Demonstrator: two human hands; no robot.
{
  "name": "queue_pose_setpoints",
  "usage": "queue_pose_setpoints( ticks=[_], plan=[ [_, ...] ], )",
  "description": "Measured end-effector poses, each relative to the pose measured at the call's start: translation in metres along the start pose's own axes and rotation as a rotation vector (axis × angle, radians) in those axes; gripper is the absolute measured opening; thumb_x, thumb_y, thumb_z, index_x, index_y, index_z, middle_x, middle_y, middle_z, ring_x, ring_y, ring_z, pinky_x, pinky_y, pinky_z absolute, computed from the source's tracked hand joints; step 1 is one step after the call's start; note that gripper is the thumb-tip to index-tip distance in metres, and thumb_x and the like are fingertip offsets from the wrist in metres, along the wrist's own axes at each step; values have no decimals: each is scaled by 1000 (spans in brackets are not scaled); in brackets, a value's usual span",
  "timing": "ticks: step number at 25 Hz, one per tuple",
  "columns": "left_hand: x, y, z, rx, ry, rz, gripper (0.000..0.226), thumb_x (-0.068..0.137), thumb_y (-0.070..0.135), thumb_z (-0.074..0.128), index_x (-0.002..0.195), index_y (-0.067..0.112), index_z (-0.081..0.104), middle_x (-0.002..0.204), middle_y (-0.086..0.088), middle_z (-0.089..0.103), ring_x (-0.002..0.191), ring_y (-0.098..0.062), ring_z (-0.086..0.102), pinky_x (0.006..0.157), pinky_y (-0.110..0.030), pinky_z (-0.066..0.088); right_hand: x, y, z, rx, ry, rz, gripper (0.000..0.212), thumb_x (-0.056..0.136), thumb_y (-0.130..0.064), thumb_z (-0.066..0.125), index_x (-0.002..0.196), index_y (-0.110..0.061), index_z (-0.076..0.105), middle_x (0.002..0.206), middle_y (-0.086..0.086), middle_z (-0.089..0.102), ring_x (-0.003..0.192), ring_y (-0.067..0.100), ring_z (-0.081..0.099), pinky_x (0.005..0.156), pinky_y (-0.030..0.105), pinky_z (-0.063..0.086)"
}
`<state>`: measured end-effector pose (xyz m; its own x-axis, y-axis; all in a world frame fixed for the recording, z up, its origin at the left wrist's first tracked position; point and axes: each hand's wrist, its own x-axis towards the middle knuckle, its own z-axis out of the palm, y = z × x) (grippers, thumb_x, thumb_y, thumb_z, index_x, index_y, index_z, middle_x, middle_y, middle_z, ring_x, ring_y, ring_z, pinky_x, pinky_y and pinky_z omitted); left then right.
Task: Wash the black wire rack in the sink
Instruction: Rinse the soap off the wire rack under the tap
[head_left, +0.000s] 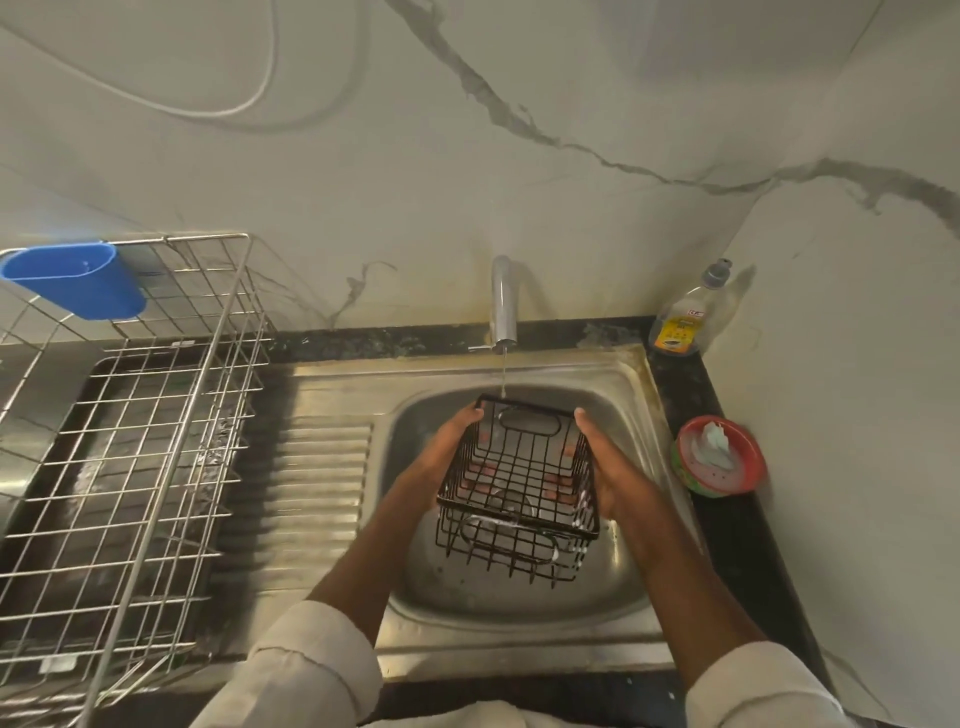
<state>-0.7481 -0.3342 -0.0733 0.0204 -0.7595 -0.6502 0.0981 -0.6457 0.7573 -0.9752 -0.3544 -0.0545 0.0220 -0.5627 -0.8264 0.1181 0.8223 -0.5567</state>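
While thin water stream (503, 371) falls from chrome tap (504, 306), black wire rack (519, 483) is held over steel sink (631, 410), far rim underneath for rinsing; left hand (447, 457), right hand (605, 470) fingers clasped round sides.

Both forearms reach forward from rolled pale sleeves and draw toward each other. The left hand (451, 452) and right hand (597, 457) face each other, palms inward, thumbs on top. The fingers of each hand curl round the sides of the wire rack (517, 488), gripping it between them, wrists roughly level.
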Motion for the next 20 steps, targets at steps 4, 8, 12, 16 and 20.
queue_pose_setpoints(
  ticks=[4,8,12,16,20],
  plan=[
    [-6,5,-3,-46,72,22,43,98,63,60,116,25,67,125,-12,71,112,-43,71,103,-65,54,-3,-5,17,59,-26,-37,66,87,-64,69,127,-13,54,127,15,60,101,45,71,80,61,60],
    [-11,13,-6,-111,76,54,42,98,59,60,117,22,64,133,-19,66,114,-50,70,95,-65,58,-2,-13,24,-3,-30,-47,76,85,-71,66,128,-8,58,116,19,66,100,40,72,80,56,62],
    [-12,18,-3,-129,81,91,33,101,54,58,115,25,65,135,-17,64,116,-54,67,94,-68,58,-4,-18,24,-30,4,-64,77,82,-75,64,125,-11,62,118,22,68,104,39,70,83,60,61],
    [-19,20,-14,-99,171,109,30,98,59,59,111,33,63,129,-16,66,117,-49,65,104,-69,51,-30,-23,39,-82,-64,-60,66,97,-60,57,132,-4,59,119,21,65,112,38,64,71,48,64],
    [-28,22,-25,-100,243,112,17,106,48,54,100,34,62,114,-6,66,116,-41,64,105,-64,52,-61,-26,42,-170,-169,-90,64,106,-52,41,147,-4,47,148,16,52,137,36,50,63,30,60]
  ],
)
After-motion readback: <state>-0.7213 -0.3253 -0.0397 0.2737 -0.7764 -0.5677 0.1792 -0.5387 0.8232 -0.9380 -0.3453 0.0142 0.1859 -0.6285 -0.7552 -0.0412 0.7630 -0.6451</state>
